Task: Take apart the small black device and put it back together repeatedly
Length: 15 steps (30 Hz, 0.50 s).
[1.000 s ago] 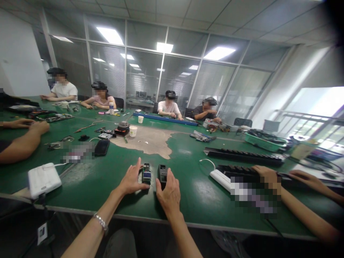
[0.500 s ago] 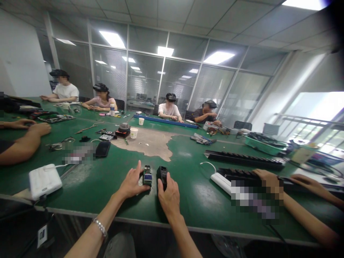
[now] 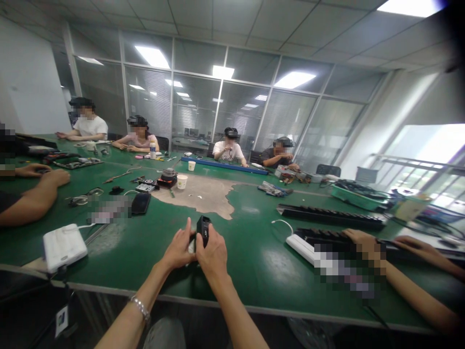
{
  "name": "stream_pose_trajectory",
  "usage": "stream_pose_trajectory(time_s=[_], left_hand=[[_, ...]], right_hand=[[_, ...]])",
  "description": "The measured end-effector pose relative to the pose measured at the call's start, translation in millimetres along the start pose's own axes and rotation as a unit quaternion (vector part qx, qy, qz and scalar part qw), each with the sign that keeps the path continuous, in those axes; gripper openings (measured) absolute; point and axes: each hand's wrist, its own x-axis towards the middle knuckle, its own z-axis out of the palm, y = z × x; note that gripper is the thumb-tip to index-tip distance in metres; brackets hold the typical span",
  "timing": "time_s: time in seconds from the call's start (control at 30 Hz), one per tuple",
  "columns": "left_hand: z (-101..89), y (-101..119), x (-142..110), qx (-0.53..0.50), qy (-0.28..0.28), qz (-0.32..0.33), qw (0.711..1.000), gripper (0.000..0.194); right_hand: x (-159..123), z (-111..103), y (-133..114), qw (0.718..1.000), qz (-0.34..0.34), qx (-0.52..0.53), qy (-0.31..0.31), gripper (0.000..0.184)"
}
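My right hand point(image 3: 212, 249) grips a black plastic housing point(image 3: 202, 228) by its sides, tilted up above the table in front of me. Close against it, my left hand point(image 3: 178, 249) pinches the small circuit board, its index finger pointing up. That board is now almost wholly hidden behind the housing and my fingers; a pale bit point(image 3: 191, 246) shows between thumb and finger. The two parts are together or nearly so; whether they touch I cannot tell.
The green table point(image 3: 250, 261) has a worn tan patch point(image 3: 210, 194). On my left lie a white power adapter box point(image 3: 65, 247) and a black phone point(image 3: 141, 203). A paper cup point(image 3: 182, 182) stands ahead. To the right are a white power strip point(image 3: 300, 247), long black rails point(image 3: 330, 216) and a co-worker's hands point(image 3: 359, 240).
My right hand has brought the black housing left and over the circuit board, covering it from view. My left hand has stayed nearly in place.
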Motion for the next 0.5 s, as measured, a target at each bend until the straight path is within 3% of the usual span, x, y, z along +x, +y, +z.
stream_pose_trajectory(time_s=[0.2, 0.5], left_hand=[[2.2, -0.9, -1.1, 0.021, 0.007, -0.003, 1.000, 0.104], [4.4, -5.9, -0.3, 0.044, -0.015, 0.004, 0.999, 0.108]], right_hand=[[-0.4, 5.1, -4.3, 0.998, 0.001, -0.040, -0.047, 0.047], [-12.1, 12.2, 0.7, 0.997, 0.007, -0.053, -0.054, 0.054]])
